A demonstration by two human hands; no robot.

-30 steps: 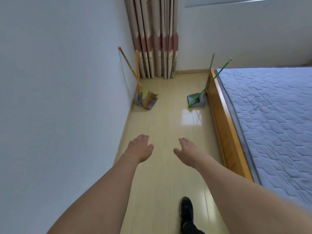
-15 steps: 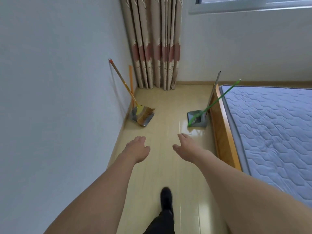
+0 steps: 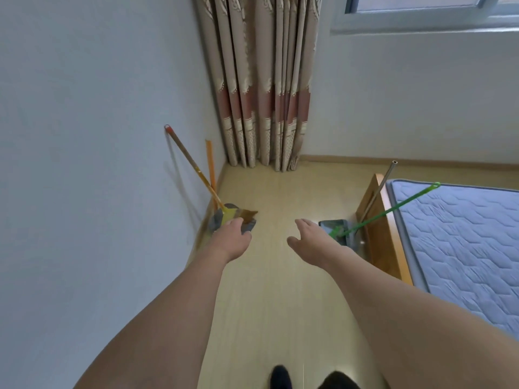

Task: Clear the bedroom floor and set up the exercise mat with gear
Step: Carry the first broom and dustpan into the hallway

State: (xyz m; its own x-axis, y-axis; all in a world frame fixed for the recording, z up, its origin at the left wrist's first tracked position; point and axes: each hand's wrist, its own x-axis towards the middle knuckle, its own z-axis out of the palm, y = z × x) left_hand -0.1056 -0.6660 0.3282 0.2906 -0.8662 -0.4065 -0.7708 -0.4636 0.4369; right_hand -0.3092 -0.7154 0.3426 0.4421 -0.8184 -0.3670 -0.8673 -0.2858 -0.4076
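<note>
Both my arms reach forward over a pale wooden floor point(image 3: 278, 290). My left hand point(image 3: 230, 240) is empty with fingers loosely apart, and it overlaps the near side of a yellow-headed broom point(image 3: 193, 167) that leans on the left wall with its head in a grey dustpan point(image 3: 250, 225). My right hand point(image 3: 311, 242) is also empty and spread, just left of a second grey dustpan point(image 3: 337, 227) with a green-handled broom point(image 3: 393, 209) and a metal pole point(image 3: 379, 189) resting against the bed frame. No exercise mat is in view.
A bed with a blue-grey quilted mattress point(image 3: 460, 248) on a wooden frame point(image 3: 379, 228) fills the right side. Beige and red curtains point(image 3: 261, 80) hang in the far corner. A white wall point(image 3: 84, 164) runs along the left. My dark shoes point(image 3: 280, 377) show at the bottom.
I have walked forward along the floor strip; the brooms and dustpans are now closer. Both hands stayed empty and moved up toward the two dustpans.
</note>
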